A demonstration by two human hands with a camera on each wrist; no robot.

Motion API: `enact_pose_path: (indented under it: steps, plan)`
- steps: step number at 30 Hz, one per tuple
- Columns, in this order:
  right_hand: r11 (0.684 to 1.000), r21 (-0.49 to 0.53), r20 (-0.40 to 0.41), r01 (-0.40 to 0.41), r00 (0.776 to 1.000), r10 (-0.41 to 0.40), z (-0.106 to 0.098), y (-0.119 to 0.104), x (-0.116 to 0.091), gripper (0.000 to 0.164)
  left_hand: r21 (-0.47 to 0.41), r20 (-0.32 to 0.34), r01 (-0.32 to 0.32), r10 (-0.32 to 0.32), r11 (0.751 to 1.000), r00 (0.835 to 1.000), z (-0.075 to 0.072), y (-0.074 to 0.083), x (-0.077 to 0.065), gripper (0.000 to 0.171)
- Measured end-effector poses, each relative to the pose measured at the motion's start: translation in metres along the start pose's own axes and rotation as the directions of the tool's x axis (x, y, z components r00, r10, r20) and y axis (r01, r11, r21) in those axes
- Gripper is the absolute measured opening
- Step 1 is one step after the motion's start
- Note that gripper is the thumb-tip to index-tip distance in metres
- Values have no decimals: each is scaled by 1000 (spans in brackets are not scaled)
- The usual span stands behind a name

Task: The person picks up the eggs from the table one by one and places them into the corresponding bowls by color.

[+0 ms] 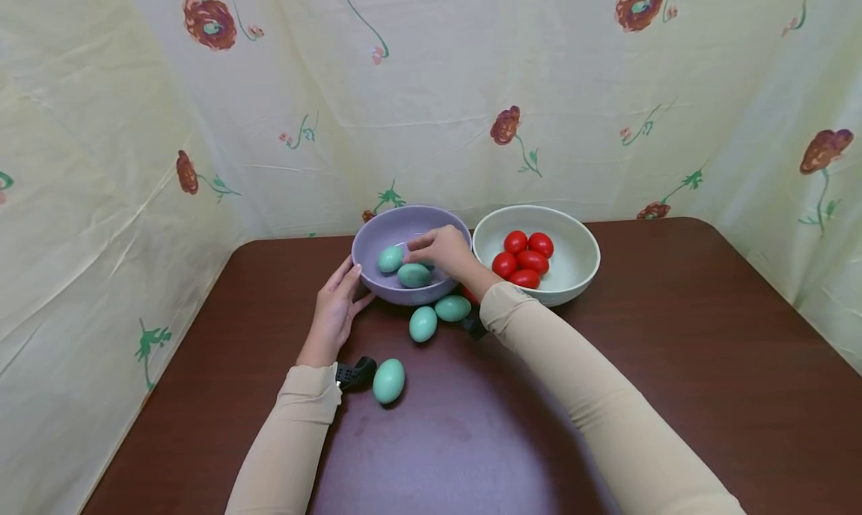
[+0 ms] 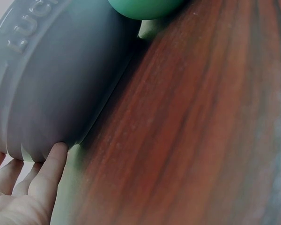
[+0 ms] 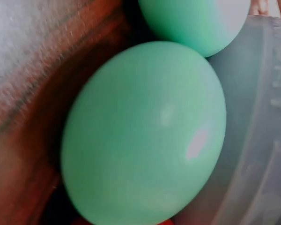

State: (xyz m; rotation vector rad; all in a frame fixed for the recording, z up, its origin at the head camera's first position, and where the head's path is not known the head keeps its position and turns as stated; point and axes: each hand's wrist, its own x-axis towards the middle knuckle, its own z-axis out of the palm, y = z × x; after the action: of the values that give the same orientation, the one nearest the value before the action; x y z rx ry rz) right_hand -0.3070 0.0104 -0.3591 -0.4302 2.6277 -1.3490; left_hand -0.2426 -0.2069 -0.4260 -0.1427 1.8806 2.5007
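My left hand rests against the left side of the purple bowl, its straight fingertips touching the outer wall. Raised letters run along that wall in the left wrist view. Over the inside of the same bowl reaches my right hand, with thumb and fingers apart. Just below those fingers lies one green egg, and another green egg sits to its left. In the right wrist view, a green egg outside the bowl fills the middle, and the right hand itself is out of sight.
A pale bowl with several red eggs stands just right of the purple one. In front, two green eggs lie on the brown table; a third green egg is by the left wrist. Behind hangs a flowered curtain.
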Motion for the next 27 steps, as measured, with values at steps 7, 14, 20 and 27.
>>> enact_pose_path:
  steps: [7, 14, 20, 27]
  plan:
    - [967, 255, -64, -11, 998, 29, -3, -3, -31, 37, 7, -10, 16, -16, 1000, 1000, 0, -1, -1, 60]
    - [937, 348, 8, -12, 1000, 10, -1, -10, -81, 40, 8, -12, -13, 14, 1000, 1000, 1, 0, -1, 59]
    - [948, 317, 50, -14, 999, -2, 1, -6, -120, 37, 2, -8, 10, -10, 1000, 1000, 3, -1, -2, 59]
    - [947, 317, 136, -40, 991, -4, 13, 5, -143, 38, -7, -5, 21, -21, 1000, 1000, 3, 6, -7, 58]
